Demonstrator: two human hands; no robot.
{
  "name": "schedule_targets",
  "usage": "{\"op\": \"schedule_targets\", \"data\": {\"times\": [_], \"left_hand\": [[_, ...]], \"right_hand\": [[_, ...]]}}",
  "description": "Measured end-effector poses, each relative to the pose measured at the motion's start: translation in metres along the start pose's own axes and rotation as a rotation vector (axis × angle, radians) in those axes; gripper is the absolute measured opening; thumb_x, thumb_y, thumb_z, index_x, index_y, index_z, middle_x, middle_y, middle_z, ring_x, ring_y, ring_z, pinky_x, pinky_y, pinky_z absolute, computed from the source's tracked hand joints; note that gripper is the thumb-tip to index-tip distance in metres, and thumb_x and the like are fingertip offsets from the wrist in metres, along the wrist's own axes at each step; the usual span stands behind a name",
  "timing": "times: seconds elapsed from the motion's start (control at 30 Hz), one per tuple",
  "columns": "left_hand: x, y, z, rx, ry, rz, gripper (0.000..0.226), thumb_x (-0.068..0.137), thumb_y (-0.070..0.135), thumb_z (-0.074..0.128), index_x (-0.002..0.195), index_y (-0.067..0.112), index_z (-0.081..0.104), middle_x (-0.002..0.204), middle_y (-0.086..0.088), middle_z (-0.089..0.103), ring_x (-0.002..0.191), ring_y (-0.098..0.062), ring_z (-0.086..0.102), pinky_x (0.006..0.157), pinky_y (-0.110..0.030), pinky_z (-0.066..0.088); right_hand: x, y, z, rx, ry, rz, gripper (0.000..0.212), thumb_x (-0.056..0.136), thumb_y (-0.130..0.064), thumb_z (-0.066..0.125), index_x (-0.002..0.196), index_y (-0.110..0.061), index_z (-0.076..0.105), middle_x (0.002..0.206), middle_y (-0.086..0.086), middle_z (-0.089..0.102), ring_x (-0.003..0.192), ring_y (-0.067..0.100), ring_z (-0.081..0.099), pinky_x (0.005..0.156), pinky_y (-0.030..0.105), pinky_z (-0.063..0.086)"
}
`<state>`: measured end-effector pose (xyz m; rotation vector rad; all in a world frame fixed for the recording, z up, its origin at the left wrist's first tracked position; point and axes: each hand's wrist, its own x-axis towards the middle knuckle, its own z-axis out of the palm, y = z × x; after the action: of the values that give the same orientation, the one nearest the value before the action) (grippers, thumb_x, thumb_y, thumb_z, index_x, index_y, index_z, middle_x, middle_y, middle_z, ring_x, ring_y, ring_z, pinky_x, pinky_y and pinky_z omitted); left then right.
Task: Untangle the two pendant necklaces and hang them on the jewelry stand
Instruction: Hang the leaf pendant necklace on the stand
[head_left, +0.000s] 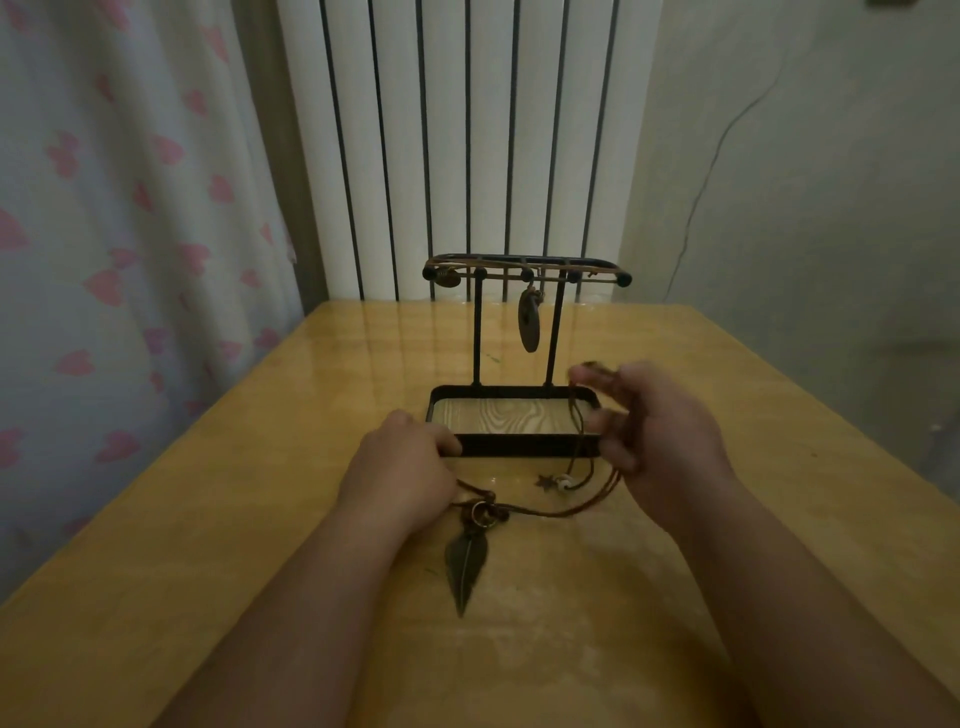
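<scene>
Both hands work over the wooden table in the head view, the only view supplied. Left hand lies knuckles up with fingers curled, fingertips at the front left corner of the jewelry stand; it grips one end of the brown cord of the leaf necklace, which emerges from beneath the palm. Right hand is raised just beside the stand's front right corner, motion-blurred, fingers curled round the other run of the same cord, with thumb and forefinger pinched above.

Between the hands the cord sags to the tabletop. Its leaf pendant lies flat on the table, tip toward the camera, between the forearms. A small star charm and a pale bead rest near the cord in front of the stand.

On the stand, the second necklace is already hung: its cord runs along the top bar and its oval pendant dangles between the two posts.

Behind the table stand a white radiator and a heart-print curtain.
</scene>
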<state>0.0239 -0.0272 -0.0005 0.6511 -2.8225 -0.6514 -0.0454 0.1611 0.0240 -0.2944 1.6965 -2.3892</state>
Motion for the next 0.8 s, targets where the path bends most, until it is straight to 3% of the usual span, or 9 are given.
{"op": "schedule_targets", "data": {"times": [0.07,0.17,0.33,0.4,0.47,0.57,0.63,0.73,0.8], "left_hand": [[-0.001,0.005,-0.002,-0.157,0.090,0.106,0.051,0.086,0.014,0.065,0.130,0.038,0.056,0.129,0.009,0.046,0.116,-0.012,0.047,0.093,-0.029,0.049],[-0.006,0.016,-0.004,-0.501,0.051,0.294,0.059,0.088,0.012,0.065,0.138,0.039,0.048,0.130,0.015,0.049,0.112,-0.003,0.049,0.081,-0.019,0.046],[-0.012,0.021,0.007,-0.506,-0.153,0.426,0.038,0.094,0.026,0.061,0.126,0.045,0.056,0.123,0.021,0.049,0.115,-0.003,0.048,0.099,-0.032,0.045],[-0.013,0.022,0.006,-0.567,-0.132,0.391,0.017,0.097,0.028,0.056,0.108,0.035,0.067,0.112,0.015,0.059,0.106,-0.006,0.055,0.094,-0.032,0.047],[-0.013,0.020,0.001,-0.696,-0.108,0.262,0.019,0.099,0.031,0.050,0.096,0.030,0.069,0.102,0.010,0.067,0.100,-0.009,0.060,0.085,-0.030,0.047],[-0.009,0.013,-0.005,-0.909,-0.068,0.143,0.029,0.101,0.030,0.046,0.083,0.021,0.067,0.079,0.007,0.070,0.091,-0.018,0.067,0.089,-0.041,0.050],[-0.006,0.009,-0.006,-0.909,-0.015,0.110,0.027,0.100,0.031,0.050,0.082,0.020,0.067,0.064,0.004,0.064,0.078,-0.020,0.067,0.086,-0.042,0.052],[-0.002,0.003,-0.009,-0.824,0.027,0.046,0.018,0.095,0.031,0.060,0.085,0.020,0.070,0.063,0.000,0.061,0.065,-0.018,0.058,0.066,-0.032,0.048],[0.004,-0.005,-0.013,-0.795,-0.024,-0.016,0.015,0.093,0.028,0.063,0.086,0.018,0.071,0.062,-0.001,0.058,0.062,-0.018,0.054,0.064,-0.031,0.048]], "right_hand": [[0.000,0.005,0.003,-0.257,-0.096,0.001,0.018,0.100,-0.021,0.042,0.093,-0.009,0.053,0.102,0.004,0.075,0.049,0.013,0.042,0.046,0.029,0.024],[-0.003,0.005,0.005,-0.417,-0.189,-0.025,0.021,0.100,-0.021,0.046,0.091,-0.005,0.057,0.088,0.002,0.074,0.048,0.010,0.036,0.045,0.025,0.026],[-0.005,0.007,0.004,-0.439,-0.346,-0.017,0.020,0.098,-0.023,0.050,0.084,-0.011,0.056,0.065,0.002,0.045,0.051,0.012,0.034,0.048,0.026,0.024],[-0.004,0.007,0.003,-0.408,-0.321,-0.021,0.020,0.097,-0.023,0.052,0.082,-0.011,0.057,0.062,0.002,0.042,0.051,0.013,0.032,0.047,0.027,0.024],[-0.001,0.006,0.000,-0.367,-0.263,-0.037,0.020,0.095,-0.021,0.054,0.079,-0.010,0.057,0.059,0.000,0.039,0.051,0.013,0.031,0.047,0.027,0.025],[0.003,0.007,-0.005,-0.317,-0.130,-0.089,0.017,0.093,-0.016,0.057,0.078,-0.008,0.056,0.058,0.000,0.037,0.051,0.014,0.032,0.047,0.027,0.028],[0.005,0.006,-0.007,-0.241,-0.032,-0.113,0.015,0.094,-0.017,0.055,0.083,-0.007,0.057,0.059,0.000,0.037,0.052,0.014,0.032,0.048,0.028,0.028],[0.004,0.003,-0.009,-0.119,0.109,-0.151,0.017,0.097,-0.018,0.052,0.082,-0.011,0.056,0.058,-0.001,0.039,0.050,0.012,0.033,0.048,0.029,0.028],[0.005,0.002,-0.009,-0.090,0.189,-0.150,0.019,0.097,-0.019,0.051,0.079,-0.015,0.055,0.059,-0.001,0.038,0.052,0.012,0.032,0.049,0.030,0.027]]}}
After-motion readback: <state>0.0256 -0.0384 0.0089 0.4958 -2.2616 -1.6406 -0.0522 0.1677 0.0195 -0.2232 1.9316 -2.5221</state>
